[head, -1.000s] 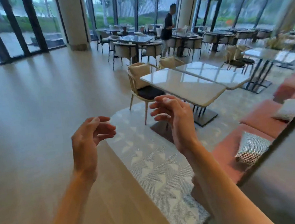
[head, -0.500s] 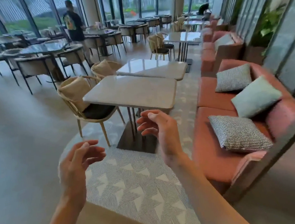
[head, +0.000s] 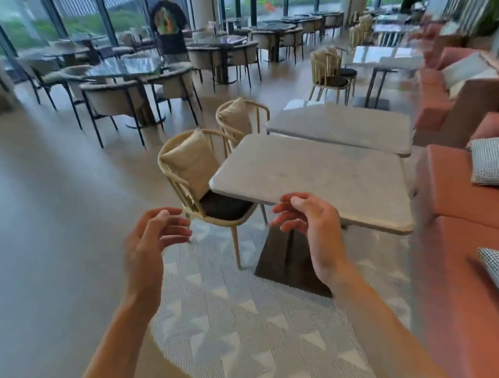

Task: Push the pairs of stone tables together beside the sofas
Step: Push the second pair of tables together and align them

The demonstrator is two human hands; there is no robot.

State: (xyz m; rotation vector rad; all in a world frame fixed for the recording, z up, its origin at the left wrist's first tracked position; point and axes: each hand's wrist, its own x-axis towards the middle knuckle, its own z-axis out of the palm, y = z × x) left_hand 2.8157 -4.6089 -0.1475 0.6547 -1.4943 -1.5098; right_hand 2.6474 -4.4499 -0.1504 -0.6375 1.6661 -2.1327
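Patterned rug (head: 258, 327); rounded-corner stone tables (head: 318, 174) w/ gap; hands empty.

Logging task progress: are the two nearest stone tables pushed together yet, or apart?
Apart. A strip of floor shows between the near stone table and the far stone table; neither open hand touches them.

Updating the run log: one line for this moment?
left hand: open, free | right hand: open, near table edge | far table: gap remains

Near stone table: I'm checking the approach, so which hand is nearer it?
Right. The right hand is at the near stone table edge; the left hand hovers further left.
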